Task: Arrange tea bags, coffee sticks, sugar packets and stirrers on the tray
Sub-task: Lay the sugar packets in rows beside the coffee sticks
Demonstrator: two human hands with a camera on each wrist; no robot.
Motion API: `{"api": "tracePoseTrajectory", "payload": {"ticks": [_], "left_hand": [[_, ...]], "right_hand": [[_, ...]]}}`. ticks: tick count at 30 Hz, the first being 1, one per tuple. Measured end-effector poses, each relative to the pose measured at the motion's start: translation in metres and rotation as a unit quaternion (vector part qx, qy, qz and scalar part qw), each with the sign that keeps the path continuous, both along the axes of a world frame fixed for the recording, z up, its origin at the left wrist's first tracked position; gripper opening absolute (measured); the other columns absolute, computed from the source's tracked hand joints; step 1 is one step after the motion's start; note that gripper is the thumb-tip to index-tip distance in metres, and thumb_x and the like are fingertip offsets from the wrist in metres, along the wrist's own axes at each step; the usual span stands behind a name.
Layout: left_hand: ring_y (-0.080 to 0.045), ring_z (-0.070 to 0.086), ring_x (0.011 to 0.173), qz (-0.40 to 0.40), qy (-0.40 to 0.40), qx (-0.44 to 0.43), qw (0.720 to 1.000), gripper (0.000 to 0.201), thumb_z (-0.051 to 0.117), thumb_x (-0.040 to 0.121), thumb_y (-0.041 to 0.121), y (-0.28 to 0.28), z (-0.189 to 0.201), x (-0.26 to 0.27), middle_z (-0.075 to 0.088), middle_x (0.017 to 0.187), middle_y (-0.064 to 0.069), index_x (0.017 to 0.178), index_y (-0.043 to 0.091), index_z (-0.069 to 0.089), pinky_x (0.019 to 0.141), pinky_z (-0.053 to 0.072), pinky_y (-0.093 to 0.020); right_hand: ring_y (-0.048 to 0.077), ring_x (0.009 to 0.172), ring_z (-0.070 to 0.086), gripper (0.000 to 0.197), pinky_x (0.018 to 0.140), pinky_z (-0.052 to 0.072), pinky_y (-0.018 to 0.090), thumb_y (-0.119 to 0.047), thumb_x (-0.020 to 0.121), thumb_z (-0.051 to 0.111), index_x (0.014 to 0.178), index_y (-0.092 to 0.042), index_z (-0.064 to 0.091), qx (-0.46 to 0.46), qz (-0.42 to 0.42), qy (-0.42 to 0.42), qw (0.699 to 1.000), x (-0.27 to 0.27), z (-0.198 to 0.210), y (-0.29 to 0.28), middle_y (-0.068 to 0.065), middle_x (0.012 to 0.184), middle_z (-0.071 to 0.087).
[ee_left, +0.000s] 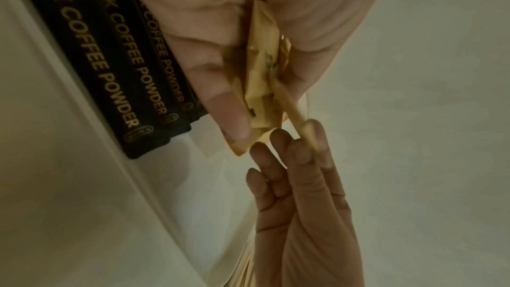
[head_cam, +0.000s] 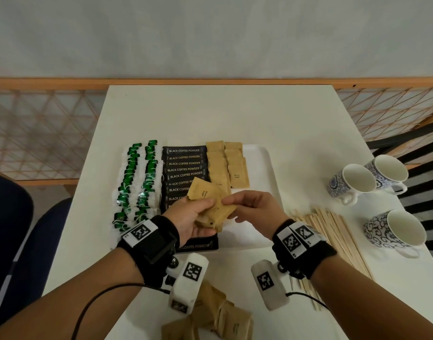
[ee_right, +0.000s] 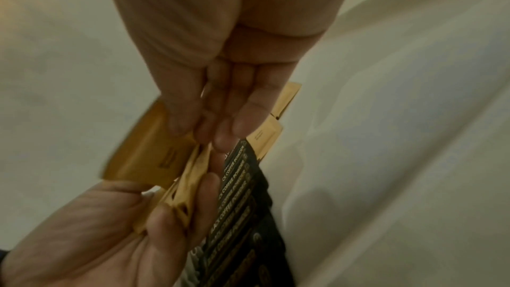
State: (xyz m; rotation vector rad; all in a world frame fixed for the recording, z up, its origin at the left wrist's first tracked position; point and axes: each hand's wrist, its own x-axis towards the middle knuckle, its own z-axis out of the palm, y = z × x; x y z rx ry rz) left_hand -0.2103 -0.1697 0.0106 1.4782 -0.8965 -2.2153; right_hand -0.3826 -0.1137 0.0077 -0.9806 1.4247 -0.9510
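Nearest the person, loose brown sugar packets (head_cam: 218,317) lie on the table at six o'clock. Above them the left hand (head_cam: 194,217) curls round a small fan of brown sugar packets (head_cam: 211,204), thumb on top. The right hand (head_cam: 253,207), at three o'clock of the fan, pinches the end of one packet, which points toward it, so it is the nearer hand to draw it off. Beyond, at twelve o'clock, the sugar rows (head_cam: 229,165) on the white tray (head_cam: 264,173) lie beside the black coffee sticks (head_cam: 184,165); likely the packet goes there.
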Motion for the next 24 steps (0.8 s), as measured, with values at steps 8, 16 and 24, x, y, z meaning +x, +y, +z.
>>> {"api": "tracePoseTrajectory", "payload": {"ticks": [8, 16, 24], "left_hand": [[-0.028, 0.067, 0.078, 0.037, -0.018, -0.004, 0.999, 0.028, 0.052, 0.095, 0.024, -0.002, 0.001, -0.004, 0.062, 0.115, -0.02, 0.121, 0.012, 0.052, 0.05, 0.058, -0.031], [-0.027, 0.068, 0.072, 0.05, -0.025, 0.0, 0.998, 0.027, 0.05, 0.097, 0.025, -0.012, 0.0, -0.002, 0.063, 0.111, -0.019, 0.12, 0.011, 0.05, 0.055, 0.058, -0.034], [-0.025, 0.067, 0.075, 0.063, -0.03, -0.025, 0.997, 0.03, 0.058, 0.093, 0.026, -0.016, -0.007, 0.001, 0.063, 0.11, -0.018, 0.119, 0.013, 0.052, 0.053, 0.058, -0.031]], "right_hand": [[0.014, 0.065, 0.063, 0.006, 0.056, 0.054, 0.023, -0.01, 0.088, 0.063, 0.082, -0.012, 0.062, 0.025, -0.152, 0.014, 0.988, -0.028, -0.013, -0.014, 0.001, 0.074, 0.068], [0.014, 0.06, 0.061, 0.011, 0.057, 0.053, 0.025, -0.018, 0.091, 0.059, 0.099, -0.014, 0.066, 0.076, -0.147, 0.153, 0.974, -0.046, -0.03, -0.045, 0.001, 0.074, 0.067], [0.012, 0.055, 0.062, 0.012, 0.06, 0.053, 0.027, -0.032, 0.085, 0.062, 0.085, -0.021, 0.064, 0.102, -0.13, 0.261, 0.951, -0.046, -0.035, -0.055, -0.001, 0.07, 0.068]]}}
